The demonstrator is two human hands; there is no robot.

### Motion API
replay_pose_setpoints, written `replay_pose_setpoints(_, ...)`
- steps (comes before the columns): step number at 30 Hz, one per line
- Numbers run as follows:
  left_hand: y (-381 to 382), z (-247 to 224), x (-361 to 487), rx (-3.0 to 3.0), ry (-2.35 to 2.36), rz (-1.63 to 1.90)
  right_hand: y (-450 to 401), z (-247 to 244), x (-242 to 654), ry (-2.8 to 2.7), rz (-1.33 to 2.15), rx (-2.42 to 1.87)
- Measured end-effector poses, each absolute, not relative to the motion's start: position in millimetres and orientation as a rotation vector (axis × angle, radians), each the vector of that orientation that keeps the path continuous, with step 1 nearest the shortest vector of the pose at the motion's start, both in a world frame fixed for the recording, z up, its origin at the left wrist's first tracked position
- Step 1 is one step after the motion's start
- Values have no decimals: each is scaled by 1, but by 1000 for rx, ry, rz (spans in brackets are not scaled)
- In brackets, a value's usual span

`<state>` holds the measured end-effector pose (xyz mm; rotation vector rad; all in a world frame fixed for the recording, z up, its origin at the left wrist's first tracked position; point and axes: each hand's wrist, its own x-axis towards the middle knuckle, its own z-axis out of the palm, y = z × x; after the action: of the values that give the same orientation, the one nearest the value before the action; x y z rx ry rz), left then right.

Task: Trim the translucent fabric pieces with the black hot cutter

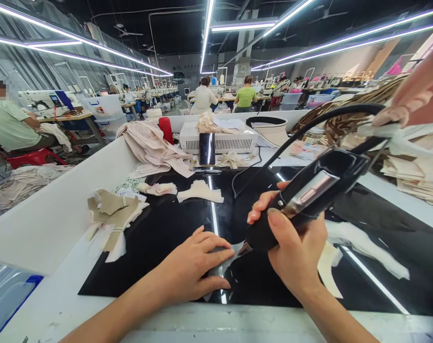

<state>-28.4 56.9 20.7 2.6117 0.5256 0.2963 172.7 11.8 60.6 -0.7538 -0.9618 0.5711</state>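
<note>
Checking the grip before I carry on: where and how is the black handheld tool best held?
Probably around the lower body of the black handheld tool, below its silver panel, from the near right, where the right hand wraps it. It slants: metal tip low on the left, thick rounded body rising rightward.

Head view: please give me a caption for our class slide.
Right hand grips a black-and-silver handheld tool; left hand spread over a glossy black board.
</note>
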Motion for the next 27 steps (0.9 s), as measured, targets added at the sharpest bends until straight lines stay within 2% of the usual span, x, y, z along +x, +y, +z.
replay_pose_setpoints(27, 56, 20, -29, 2598, 541, 326, 17, 67, 189, -899, 446, -796)
